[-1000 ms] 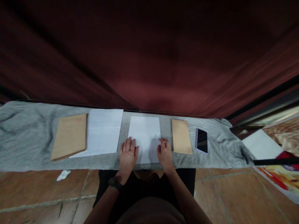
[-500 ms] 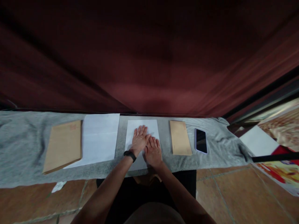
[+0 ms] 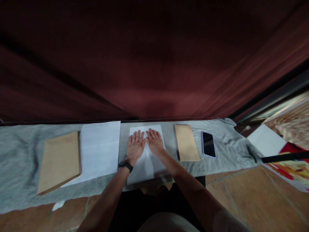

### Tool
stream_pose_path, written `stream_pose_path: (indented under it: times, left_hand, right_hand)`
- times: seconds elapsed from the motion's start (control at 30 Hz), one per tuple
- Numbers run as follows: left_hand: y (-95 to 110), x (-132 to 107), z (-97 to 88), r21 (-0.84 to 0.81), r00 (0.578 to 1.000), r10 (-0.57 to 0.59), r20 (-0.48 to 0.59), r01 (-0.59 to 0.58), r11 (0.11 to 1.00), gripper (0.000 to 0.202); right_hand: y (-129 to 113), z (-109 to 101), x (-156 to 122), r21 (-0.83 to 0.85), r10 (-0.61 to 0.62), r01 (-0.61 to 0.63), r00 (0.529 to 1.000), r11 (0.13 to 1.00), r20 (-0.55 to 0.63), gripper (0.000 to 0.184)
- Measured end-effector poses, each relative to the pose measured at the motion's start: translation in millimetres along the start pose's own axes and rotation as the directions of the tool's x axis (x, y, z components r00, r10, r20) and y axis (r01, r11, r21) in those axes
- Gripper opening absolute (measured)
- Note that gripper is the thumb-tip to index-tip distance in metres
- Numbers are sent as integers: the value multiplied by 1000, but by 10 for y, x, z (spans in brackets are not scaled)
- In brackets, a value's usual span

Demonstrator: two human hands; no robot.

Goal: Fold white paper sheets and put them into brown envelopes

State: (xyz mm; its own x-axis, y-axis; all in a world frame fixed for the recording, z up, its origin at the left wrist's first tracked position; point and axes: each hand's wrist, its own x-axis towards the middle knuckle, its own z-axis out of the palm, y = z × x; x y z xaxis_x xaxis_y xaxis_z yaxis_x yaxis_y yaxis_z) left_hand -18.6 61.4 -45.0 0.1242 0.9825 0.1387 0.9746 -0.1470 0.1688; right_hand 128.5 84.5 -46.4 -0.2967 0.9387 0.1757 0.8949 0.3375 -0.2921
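A white sheet of paper point(image 3: 151, 167) lies in front of me on the grey cloth, partly covered by my hands. On its left half my left hand point(image 3: 135, 145) rests flat, fingers spread; a dark band circles that wrist. My right hand point(image 3: 154, 141) is also flat on the sheet, to the right, its thumb close to the left hand's thumb. Neither hand grips anything. Right of the sheet lies a small brown envelope point(image 3: 187, 142). Further left, a larger white paper point(image 3: 100, 149) lies partly under a stack of brown envelopes point(image 3: 59, 161).
A phone point(image 3: 208, 144) with a pale purple edge lies at the right on the grey cloth point(image 3: 227, 145). A dark red curtain-like surface point(image 3: 154, 96) rises behind. Printed bags or packages point(image 3: 289, 170) are at the far right. The floor is brown tile point(image 3: 231, 190).
My right hand has moved up the sheet, level with the left. My left hand has shifted left and slightly down, and the hands no longer overlap. The view has shifted slightly.
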Motion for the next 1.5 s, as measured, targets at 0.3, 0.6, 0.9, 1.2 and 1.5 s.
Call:
stream_pose_path:
  times: [0.3, 0.6, 0.9, 1.2, 1.5]
  left_hand:
    - [-32, -11, 54, -40, 999, 2, -43, -4, 999, 61]
    - [-21, -1, 15, -64, 1000, -5, -18, 4, 998, 60]
    - [264, -503, -40, -147, 988, 140, -65, -148, 978, 59]
    - [302, -1244, -80, -87, 992, 90, -90, -98, 991, 64]
    - [173, -1568, -209, -102, 991, -25, -129, 11, 995, 67]
  right_hand:
    - [443, -127, 246, -58, 165, -167, 985, 984, -43, 53]
    - [-64, -135, -791, -11, -33, 33, 999, 999, -34, 58]
    - [-179, -85, -1145, -1, -35, 35, 999, 999, -35, 59]
    - [-136, -144, -1183, -17, -24, 24, 999, 1000, -26, 55]
    - [156, -315, -1432, -32, 19, -20, 999, 999, -40, 54]
